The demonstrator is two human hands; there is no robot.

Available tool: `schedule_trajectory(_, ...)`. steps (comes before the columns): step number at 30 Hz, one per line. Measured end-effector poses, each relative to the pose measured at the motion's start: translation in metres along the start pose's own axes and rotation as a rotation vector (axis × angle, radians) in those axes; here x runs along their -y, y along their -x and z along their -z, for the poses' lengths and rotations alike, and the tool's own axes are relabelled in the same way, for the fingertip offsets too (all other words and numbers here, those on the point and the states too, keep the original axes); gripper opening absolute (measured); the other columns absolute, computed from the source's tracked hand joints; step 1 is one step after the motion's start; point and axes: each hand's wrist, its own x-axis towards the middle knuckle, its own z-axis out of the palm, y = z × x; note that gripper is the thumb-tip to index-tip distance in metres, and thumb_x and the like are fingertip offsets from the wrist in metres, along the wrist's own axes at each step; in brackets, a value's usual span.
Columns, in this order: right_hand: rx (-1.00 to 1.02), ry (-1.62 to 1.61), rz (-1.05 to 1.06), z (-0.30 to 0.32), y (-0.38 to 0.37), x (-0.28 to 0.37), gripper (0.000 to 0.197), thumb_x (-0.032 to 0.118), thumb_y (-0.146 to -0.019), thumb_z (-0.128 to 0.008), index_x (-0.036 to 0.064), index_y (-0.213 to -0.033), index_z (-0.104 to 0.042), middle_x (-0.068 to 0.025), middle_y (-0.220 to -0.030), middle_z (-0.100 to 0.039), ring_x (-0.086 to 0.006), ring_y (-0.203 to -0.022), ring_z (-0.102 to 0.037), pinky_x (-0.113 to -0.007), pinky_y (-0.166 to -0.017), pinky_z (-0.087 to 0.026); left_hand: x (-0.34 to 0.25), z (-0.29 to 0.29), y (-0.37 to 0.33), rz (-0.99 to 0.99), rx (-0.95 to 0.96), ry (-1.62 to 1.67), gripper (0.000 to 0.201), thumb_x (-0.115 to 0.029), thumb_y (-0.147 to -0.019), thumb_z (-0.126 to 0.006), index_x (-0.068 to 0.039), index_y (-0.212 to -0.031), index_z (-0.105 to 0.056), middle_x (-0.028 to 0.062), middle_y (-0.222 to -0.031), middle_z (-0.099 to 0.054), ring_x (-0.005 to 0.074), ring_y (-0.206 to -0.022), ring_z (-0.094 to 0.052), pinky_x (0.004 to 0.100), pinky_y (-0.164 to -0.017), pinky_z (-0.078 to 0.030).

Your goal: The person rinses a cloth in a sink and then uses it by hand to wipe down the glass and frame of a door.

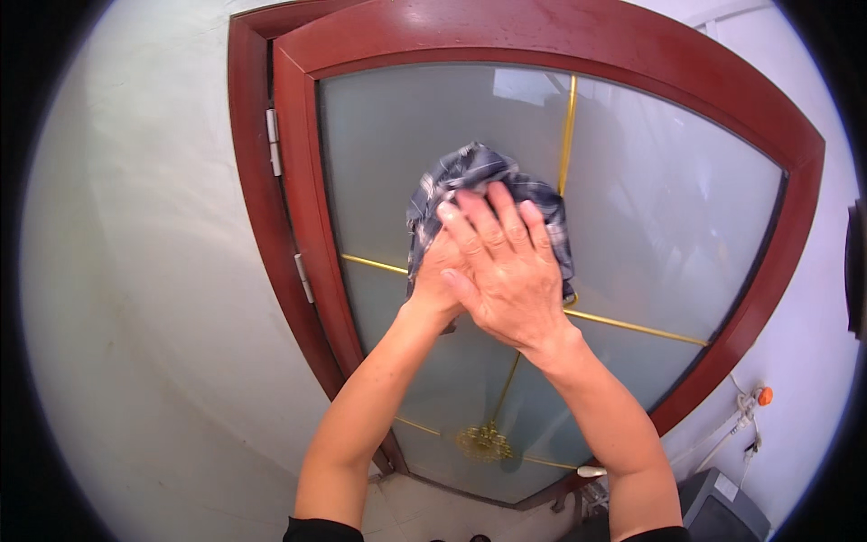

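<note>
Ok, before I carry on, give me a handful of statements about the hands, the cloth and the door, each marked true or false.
1. The right hand partly covers the left hand. True.
2. The cloth is plain white. False: the cloth is dark with a lighter pattern.
3. Gold strips run across the glass. True.
4. The hinges are on the right of the glass. False: the hinges are on its left.
5. The frame around the glass is reddish brown. True.

Cloth [470, 165] between hands [519, 285] and door glass [668, 208], hinges [274, 143] left.
</note>
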Motion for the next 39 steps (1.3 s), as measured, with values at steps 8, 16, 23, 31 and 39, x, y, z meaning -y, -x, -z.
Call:
schedule_trajectory(8, -0.027, 0.231, 0.036, -0.006, -0.02, -0.006, 0.037, 0.031, -0.079, -0.059, 0.0104, -0.11, -0.059, -0.0057, -0.126, -0.05, -0.0216, -0.13, -0.034, -0.043, -0.108, -0.021, 0.02, 0.035, 0.033, -0.174, -0.112, -0.234, 0.047, -0.017, -0.078, -0.065, -0.003, -0.121, -0.054, 0.0069, -0.128, -0.051, 0.0282, -0.124, -0.039, 0.0361, -0.1, -0.037)
schedule_trajectory(16, -0.112, 0.317, 0.085, -0.04, -0.094, 0.011, 0.034, 0.026, -0.079, -0.058, 0.0129, -0.111, -0.058, -0.0051, -0.126, -0.049, -0.0211, -0.13, -0.032, -0.043, -0.109, -0.02, 0.09, 0.088, -0.032, -0.262, -0.134, -0.286, 0.045, -0.002, -0.079, -0.056, 0.0, -0.124, -0.047, 0.0145, -0.13, -0.044, 0.0356, -0.121, -0.04, 0.0386, -0.094, -0.042)
schedule_trajectory(23, -0.328, 0.414, 0.191, -0.085, -0.193, 0.02, 0.039, 0.025, -0.08, -0.056, 0.0131, -0.117, -0.055, -0.0054, -0.127, -0.048, -0.0215, -0.13, -0.032, -0.043, -0.109, -0.019, 0.143, 0.149, -0.103, -0.198, -0.124, -0.261, 0.056, -0.008, -0.087, -0.047, -0.003, -0.138, -0.024, 0.0326, -0.137, -0.023, 0.0468, -0.125, -0.03, 0.0446, -0.1, -0.034)
schedule_trajectory(31, -0.276, 0.349, 0.364, -0.117, -0.197, 0.041, 0.037, 0.02, -0.082, -0.049, 0.0061, -0.115, -0.057, -0.0083, -0.121, -0.055, -0.0233, -0.126, -0.039, -0.042, -0.107, -0.024, 0.152, 0.13, -0.062, -0.085, -0.271, -0.183, 0.057, -0.007, -0.09, -0.039, 0.009, -0.139, -0.012, 0.0326, -0.143, -0.013, 0.0435, -0.133, -0.019, 0.0422, -0.106, -0.028)
schedule_trajectory(39, -0.323, 0.383, 0.262, -0.119, -0.206, 0.042, 0.043, 0.024, -0.079, -0.054, 0.009, -0.119, -0.054, -0.0067, -0.124, -0.051, -0.0221, -0.128, -0.036, -0.043, -0.108, -0.021, 0.152, 0.158, -0.076, -0.111, -0.123, -0.236, 0.055, -0.014, -0.092, -0.036, 0.009, -0.137, -0.017, 0.0339, -0.139, -0.021, 0.0428, -0.129, -0.026, 0.04, -0.105, -0.029)
